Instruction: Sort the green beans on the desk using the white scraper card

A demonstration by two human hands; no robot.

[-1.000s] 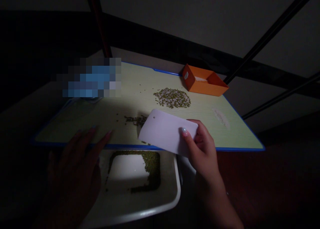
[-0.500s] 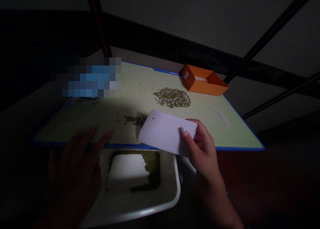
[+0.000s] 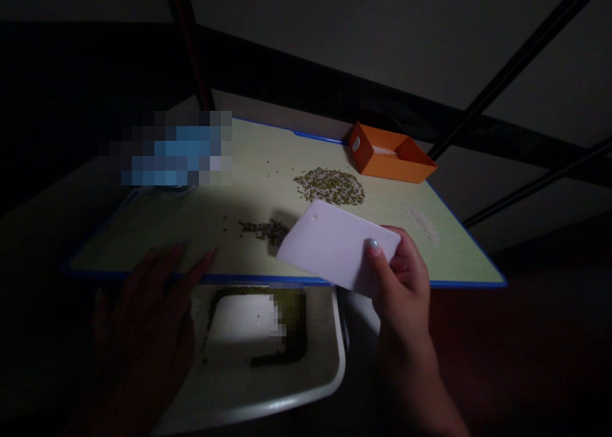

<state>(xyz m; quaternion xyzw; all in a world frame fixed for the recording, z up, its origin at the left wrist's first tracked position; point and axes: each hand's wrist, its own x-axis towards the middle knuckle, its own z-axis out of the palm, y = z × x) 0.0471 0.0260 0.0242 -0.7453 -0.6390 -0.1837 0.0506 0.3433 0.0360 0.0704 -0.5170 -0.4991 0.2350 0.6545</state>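
Note:
My right hand (image 3: 401, 278) grips a white plastic scraper (image 3: 339, 246) by its right end, thumb on top. The scraper is held tilted over the near edge of the board (image 3: 215, 201). Beside its left edge lies a small dark pile of green beans or seeds (image 3: 268, 230), partly covered by the scraper. Farther back is a wider heap of green beans mixed with white grains (image 3: 329, 186). My left hand (image 3: 148, 316), in shadow, has its fingers spread at the board's near edge, by a white basin (image 3: 320, 373). Green beans lie along the basin's inner bottom.
An orange box (image 3: 399, 167) with some white grains inside stands at the back right of the board. A thin streak of white grains (image 3: 423, 225) lies at the right. At the back left is a blurred-out bluish object (image 3: 182, 150). The surroundings are dark.
My right hand has moved the scraper right and slightly up, uncovering more of the small dark pile. My left hand has stayed nearly still.

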